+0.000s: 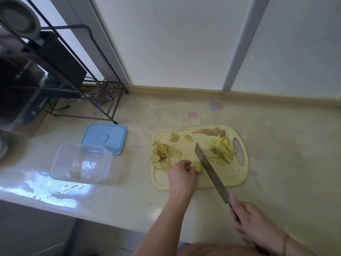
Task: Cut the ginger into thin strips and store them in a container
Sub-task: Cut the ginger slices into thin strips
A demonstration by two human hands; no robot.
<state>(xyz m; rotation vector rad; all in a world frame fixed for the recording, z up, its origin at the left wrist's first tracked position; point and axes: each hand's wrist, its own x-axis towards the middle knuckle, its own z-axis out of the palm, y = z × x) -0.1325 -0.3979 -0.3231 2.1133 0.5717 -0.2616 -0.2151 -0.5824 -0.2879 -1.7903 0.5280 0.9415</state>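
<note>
Right now, one cutting board (221, 179) on tabletop (286, 163), left hand (181, 174) grip pinching ginger slices (199, 167) at board centre, right hand (247, 218) grip round one knife (208, 169), strips pile (222, 150) at board's right, slices heap (163, 154) at its left, one empty container (81, 162) + one blue lid (104, 138) left of board.

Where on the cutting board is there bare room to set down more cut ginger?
Bare patches: the pale yellow cutting board's near-right corner, and the strip between ginger slices and ginger strips. Crowded: its left side and far-right area.
</note>
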